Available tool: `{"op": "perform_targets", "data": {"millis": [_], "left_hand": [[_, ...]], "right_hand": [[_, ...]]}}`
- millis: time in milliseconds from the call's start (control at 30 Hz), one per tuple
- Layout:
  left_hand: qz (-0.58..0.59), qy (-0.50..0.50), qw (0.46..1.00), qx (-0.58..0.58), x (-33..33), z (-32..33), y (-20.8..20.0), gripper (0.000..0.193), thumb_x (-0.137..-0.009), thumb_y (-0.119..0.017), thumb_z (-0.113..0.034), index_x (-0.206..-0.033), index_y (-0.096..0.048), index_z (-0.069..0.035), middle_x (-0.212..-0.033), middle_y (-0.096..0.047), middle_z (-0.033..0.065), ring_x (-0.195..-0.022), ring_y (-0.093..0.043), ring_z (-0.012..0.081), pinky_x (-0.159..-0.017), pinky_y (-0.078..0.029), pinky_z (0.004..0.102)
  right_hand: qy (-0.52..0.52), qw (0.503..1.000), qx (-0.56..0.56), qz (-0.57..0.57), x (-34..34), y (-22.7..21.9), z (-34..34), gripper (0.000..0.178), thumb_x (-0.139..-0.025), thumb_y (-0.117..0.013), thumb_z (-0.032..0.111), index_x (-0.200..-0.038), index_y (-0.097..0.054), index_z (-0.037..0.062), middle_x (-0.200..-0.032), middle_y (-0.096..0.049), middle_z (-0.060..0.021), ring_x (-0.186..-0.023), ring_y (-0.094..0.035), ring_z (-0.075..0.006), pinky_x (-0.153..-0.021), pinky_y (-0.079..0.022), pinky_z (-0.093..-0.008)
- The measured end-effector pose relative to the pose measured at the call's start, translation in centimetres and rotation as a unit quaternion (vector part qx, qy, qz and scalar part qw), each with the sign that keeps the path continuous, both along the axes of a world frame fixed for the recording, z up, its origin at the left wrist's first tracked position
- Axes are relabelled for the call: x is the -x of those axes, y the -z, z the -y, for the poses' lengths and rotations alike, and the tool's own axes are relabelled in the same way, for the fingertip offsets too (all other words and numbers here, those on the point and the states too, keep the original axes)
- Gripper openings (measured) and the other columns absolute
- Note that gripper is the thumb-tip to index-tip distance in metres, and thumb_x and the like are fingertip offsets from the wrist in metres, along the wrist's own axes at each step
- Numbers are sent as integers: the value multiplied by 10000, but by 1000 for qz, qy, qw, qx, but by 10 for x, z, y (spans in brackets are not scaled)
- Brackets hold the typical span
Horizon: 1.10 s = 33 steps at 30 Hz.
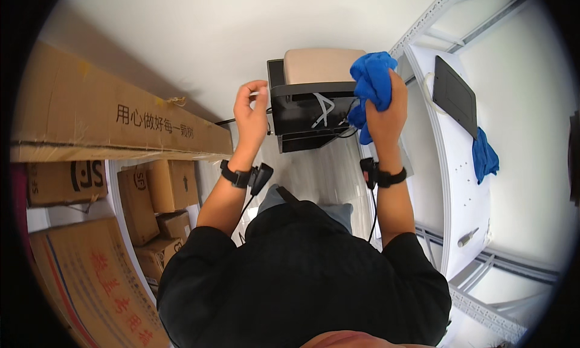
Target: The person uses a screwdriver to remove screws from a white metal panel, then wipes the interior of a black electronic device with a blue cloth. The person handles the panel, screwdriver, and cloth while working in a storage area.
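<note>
A bunched blue cloth (pixel 376 77) is gripped in my right hand (pixel 386 125), with part of it hanging below the fingers. It hangs over the right end of a black cabinet or stand (pixel 296 110) with a glossy front. My left hand (pixel 251 113) is raised beside the cabinet's left end, fingers loosely curled and thumb apart from them; I see nothing held there. On top of the cabinet rests a beige box-like object (pixel 323 66). A grey strap or cable (pixel 324 109) lies bent across the dark front.
At left, a long cardboard carton (pixel 121 115) lies above shelves of cardboard boxes (pixel 172 185). A white shelf (pixel 456 209) at right bears a dark flat panel (pixel 455 97), another blue cloth (pixel 483 154) and a screwdriver (pixel 468 237). Dark cables (pixel 345 132) run by the cabinet.
</note>
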State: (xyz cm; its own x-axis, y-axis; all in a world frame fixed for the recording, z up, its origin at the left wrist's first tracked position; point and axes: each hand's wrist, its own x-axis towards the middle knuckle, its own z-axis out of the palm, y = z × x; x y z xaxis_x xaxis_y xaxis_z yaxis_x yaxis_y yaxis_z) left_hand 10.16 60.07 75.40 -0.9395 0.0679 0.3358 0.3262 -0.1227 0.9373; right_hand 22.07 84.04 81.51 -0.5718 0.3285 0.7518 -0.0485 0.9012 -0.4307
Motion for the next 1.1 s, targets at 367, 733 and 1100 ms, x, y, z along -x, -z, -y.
{"op": "perform_targets", "data": {"millis": [367,733,1100], "left_hand": [[214,105,959,-156,38,-47,58,229,-998,-389,-143,-1017,-597,-49,-874,-557,19,-845,-498,112,-822,-401,249],[182,154,947,-215,43,-52,76,276,-1028,-339,-214,-1202,-492,-61,-1143,-581,80,-1042,-573,174,-923,-483,326],[140,34,963,-229,36,-63,75,293,-970,-440,-201,-768,-547,-18,-743,-561,11,-698,-504,101,-653,-442,260]], "right_hand": [[132,970,-123,164,36,33,23,658,-584,-666,9,-1230,-601,119,-1266,-601,-134,-1113,-569,-349,-833,-489,-432],[23,977,-106,185,65,28,126,561,-646,-679,80,-1195,-613,180,-1230,-568,-70,-1143,-510,-311,-817,-392,-444],[-10,978,-118,175,42,22,96,522,-674,-637,10,-1174,-614,158,-1238,-575,-55,-1086,-533,-277,-810,-388,-410]]}}
